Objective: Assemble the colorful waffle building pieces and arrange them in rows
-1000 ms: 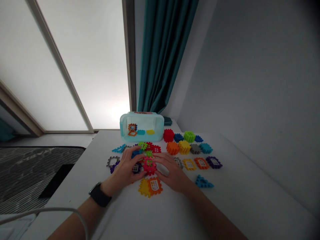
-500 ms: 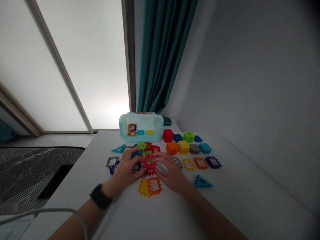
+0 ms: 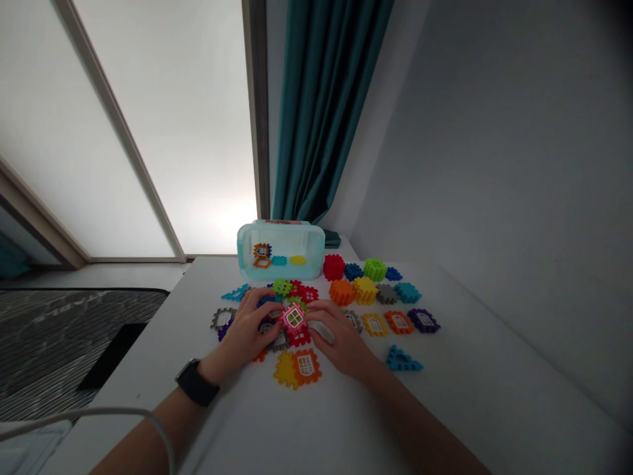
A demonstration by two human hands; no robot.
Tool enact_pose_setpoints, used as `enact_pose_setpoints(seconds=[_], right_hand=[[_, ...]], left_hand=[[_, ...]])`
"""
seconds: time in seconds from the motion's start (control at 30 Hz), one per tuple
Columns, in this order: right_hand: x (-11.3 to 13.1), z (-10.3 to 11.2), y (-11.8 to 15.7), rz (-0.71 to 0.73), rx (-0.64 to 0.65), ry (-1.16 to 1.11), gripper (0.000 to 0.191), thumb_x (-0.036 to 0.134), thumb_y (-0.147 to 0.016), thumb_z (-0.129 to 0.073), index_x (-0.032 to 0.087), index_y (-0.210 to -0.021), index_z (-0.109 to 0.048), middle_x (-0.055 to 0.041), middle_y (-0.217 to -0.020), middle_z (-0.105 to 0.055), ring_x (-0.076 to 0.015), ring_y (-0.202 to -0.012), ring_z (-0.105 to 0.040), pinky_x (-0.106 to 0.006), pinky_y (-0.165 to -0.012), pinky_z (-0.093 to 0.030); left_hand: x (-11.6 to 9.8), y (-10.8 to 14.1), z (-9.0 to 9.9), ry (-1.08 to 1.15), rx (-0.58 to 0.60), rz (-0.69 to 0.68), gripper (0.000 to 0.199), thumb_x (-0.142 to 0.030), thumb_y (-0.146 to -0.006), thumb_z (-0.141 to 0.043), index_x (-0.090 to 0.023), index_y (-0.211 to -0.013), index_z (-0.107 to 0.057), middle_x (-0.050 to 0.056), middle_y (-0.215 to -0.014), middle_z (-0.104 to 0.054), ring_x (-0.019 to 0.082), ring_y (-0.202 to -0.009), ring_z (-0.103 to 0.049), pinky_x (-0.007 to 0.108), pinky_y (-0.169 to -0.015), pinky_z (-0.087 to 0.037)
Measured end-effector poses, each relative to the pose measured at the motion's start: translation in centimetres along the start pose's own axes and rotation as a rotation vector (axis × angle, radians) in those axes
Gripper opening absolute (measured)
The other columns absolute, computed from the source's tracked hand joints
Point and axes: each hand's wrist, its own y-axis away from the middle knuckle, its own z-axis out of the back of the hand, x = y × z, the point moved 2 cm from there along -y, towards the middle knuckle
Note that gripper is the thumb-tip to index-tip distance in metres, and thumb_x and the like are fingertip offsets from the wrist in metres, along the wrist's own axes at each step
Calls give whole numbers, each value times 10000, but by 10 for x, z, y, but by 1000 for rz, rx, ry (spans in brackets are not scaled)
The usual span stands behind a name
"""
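A pink-red square building tile (image 3: 294, 317) with toothed edges and a window frame is held up between my two hands, turned cornerwise, green showing through its openings. My left hand (image 3: 250, 326), with a black watch on the wrist, pinches its left side between thumb and fingers. On the right side, the fingertips of my right hand (image 3: 341, 336) close on its edge. Beneath and around it lies a loose pile of tiles, among them red tiles (image 3: 300, 338), a lime green tile (image 3: 281, 287) and a grey tile (image 3: 281, 340), partly hidden by my hands.
A clear light-blue bin (image 3: 319, 254) lies on its side at the back with several tiles inside. Sorted stacks stand to the right, including an orange stack (image 3: 341, 292) and a yellow stack (image 3: 364, 290). A blue triangle (image 3: 403, 359) lies nearer. A white cable (image 3: 113, 411) crosses the lower left.
The pink-red tile has turned from square-on to cornerwise between my fingers and tilted, its window frame now showing. Both hands stay in nearly the same place.
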Motion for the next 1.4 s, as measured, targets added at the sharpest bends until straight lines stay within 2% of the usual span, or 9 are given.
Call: enact_pose_setpoints(seconds=[0.17,0.3,0.53,0.73,0.9,1.03,1.23,1.4], right_hand=[[2,2,-1,14,77,-6,273,131,-919,-550,250,-1160,-599,-98,-1338,-597,-229,-1271,-555,-448,-1089,-475],[4,2,0,25,136,-20,297,126,-915,-557,253,-1181,-593,-90,-1346,-603,-219,-1280,-551,-445,-1095,-474],[1,0,1,18,201,-20,358,167,-915,-598,260,-1260,-575,-89,-1399,-575,-227,-1316,-523,-454,-1118,-452],[-2,0,1,3,114,-7,348,207,-926,-613,269,-1267,-574,-93,-1353,-589,-236,-1281,-549,-456,-1098,-472],[-2,-5,2,-11,60,-13,303,238,-910,-652,258,-1206,-591,-105,-1305,-593,-248,-1246,-570,-453,-1071,-496],[-1,-6,2,-17,85,-7,315,228,-901,-658,258,-1208,-597,-106,-1297,-588,-250,-1241,-574,-453,-1066,-502],[-3,0,1,17,193,31,374,213,-937,-609,273,-1304,-566,-94,-1309,-608,-237,-1246,-572,-450,-1078,-493],[-3,0,2,45,185,98,356,220,-917,-633,261,-1268,-591,-97,-1273,-631,-246,-1205,-600,-446,-1039,-518]], left_hand=[[2,2,0,-8,62,-49,208,-162,-880,-614,-230,-1067,-677,98,-1244,-558,256,-1169,-540,433,-1023,-470],[2,1,1,-17,103,-72,201,-189,-914,-599,-231,-1095,-675,108,-1237,-560,263,-1153,-540,447,-998,-478],[0,1,1,-41,119,-104,189,-218,-940,-585,-243,-1100,-683,98,-1190,-585,259,-1121,-552,439,-977,-472],[-5,-1,4,-25,125,-78,223,-225,-941,-573,-231,-1149,-654,96,-1179,-600,250,-1103,-567,432,-979,-470],[-8,1,1,-13,145,-62,474,-357,-795,-776,-224,-1216,-605,111,-1236,-586,293,-1140,-566,457,-985,-470],[-6,2,-2,-20,139,-48,461,-345,-794,-786,-228,-1199,-599,111,-1234,-590,292,-1151,-569,451,-988,-471],[-4,3,-3,-27,177,-61,450,-291,-811,-760,-230,-1225,-594,108,-1249,-583,287,-1168,-567,445,-1009,-468],[-4,3,-3,-30,190,-71,455,-280,-824,-738,-236,-1248,-577,110,-1253,-582,281,-1169,-561,442,-1016,-457]])
